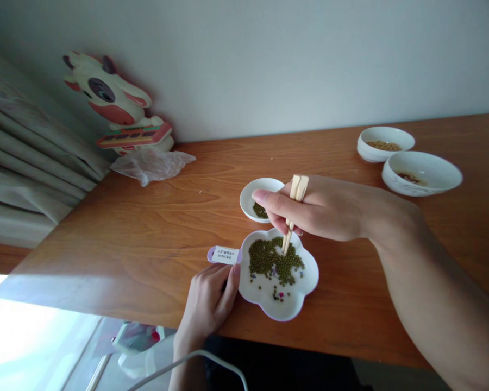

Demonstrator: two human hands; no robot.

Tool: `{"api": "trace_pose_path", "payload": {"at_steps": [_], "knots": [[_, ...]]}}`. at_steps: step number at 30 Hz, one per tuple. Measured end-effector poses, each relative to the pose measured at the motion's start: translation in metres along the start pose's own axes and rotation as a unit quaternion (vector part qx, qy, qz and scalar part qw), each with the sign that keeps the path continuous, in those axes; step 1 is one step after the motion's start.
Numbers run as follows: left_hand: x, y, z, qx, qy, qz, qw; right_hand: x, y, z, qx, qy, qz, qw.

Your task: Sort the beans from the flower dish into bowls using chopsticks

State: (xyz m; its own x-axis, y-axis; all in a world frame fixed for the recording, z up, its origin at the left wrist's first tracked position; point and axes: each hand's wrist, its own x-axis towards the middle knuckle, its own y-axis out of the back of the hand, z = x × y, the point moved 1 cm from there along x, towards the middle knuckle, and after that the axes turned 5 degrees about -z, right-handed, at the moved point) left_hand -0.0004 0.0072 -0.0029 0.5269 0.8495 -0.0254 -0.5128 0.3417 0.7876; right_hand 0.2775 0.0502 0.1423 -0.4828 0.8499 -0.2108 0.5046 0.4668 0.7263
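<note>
A white flower-shaped dish (252, 296) with a purple rim and a labelled handle lies near the table's front edge, holding many green beans (264, 258). My left hand (212, 296) grips its left side, just below the handle, thumb on the rim. My right hand (309, 206) is closed around wooden chopsticks (295, 198), whose tips point down into the beans. Behind the dish, a small white plate (248, 193) with some green beans on it is partly hidden by my right hand.
Two white bowls with small contents stand at the back right, the smaller (367, 149) behind the larger (440, 174). A cow-shaped toy keyboard (134, 136) and a clear plastic bag (155, 165) are at the back left. A cable (199, 353) crosses the lower front.
</note>
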Motion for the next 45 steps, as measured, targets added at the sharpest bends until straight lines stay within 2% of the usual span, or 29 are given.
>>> {"api": "trace_pose_path", "payload": {"at_steps": [10,22,40,43,45], "knots": [[-0.0004,0.0001,-0.0001,-0.005,-0.002,0.002,1.000,-0.0002,0.0018,-0.0017,-0.006,-0.018,-0.002,1.000],[-0.0003,-0.0006,-0.0012,-0.005,-0.001,-0.004,1.000,0.0038,-0.0018,-0.0023,-0.006,0.017,0.004,1.000],[-0.0002,0.0002,0.0002,-0.003,-0.002,0.000,1.000,0.0072,-0.0043,-0.0055,-0.015,0.024,0.035,0.999],[-0.0006,-0.0005,-0.0006,-0.002,-0.001,-0.002,1.000,0.0075,-0.0035,-0.0030,-0.001,0.042,0.033,0.999],[-0.0010,-0.0007,-0.0007,-0.003,-0.001,-0.002,1.000,0.0060,-0.0008,-0.0037,0.012,0.081,0.043,0.996]]}}
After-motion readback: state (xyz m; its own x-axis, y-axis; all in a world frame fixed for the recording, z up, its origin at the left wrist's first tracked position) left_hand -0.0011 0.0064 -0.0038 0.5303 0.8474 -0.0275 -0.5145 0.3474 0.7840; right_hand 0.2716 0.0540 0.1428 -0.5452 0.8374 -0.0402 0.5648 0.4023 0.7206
